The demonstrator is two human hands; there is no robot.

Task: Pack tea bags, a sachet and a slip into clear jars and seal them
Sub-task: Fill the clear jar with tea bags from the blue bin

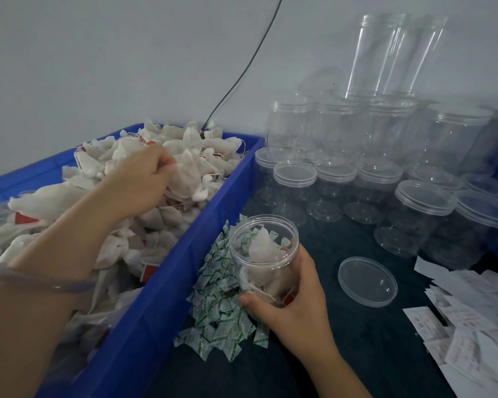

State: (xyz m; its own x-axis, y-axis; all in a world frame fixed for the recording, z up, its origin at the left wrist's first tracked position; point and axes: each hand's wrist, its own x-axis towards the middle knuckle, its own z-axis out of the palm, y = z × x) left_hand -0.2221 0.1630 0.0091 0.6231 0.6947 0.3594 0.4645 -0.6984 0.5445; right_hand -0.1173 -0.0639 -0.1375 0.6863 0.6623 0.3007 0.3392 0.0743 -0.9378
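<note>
My right hand (pixel 295 300) grips an open clear jar (pixel 263 254) tilted toward me, with a few white tea bags inside. It hovers over a heap of green-and-white sachets (pixel 219 308) on the dark table. My left hand (pixel 143 179) reaches into the blue crate (pixel 167 285) and pinches a white tea bag (pixel 187 173) above the pile of tea bags (pixel 144 234). The jar's clear lid (pixel 367 281) lies flat on the table to the right. White paper slips (pixel 472 320) are scattered at the far right.
Several capped clear jars (pixel 423 214) stand in rows behind the lid, with more stacked and uncapped ones (pixel 385 53) against the wall. A black cable (pixel 242 73) runs down the wall behind the crate. Dark tabletop (pixel 342 354) lies between the sachets and the slips.
</note>
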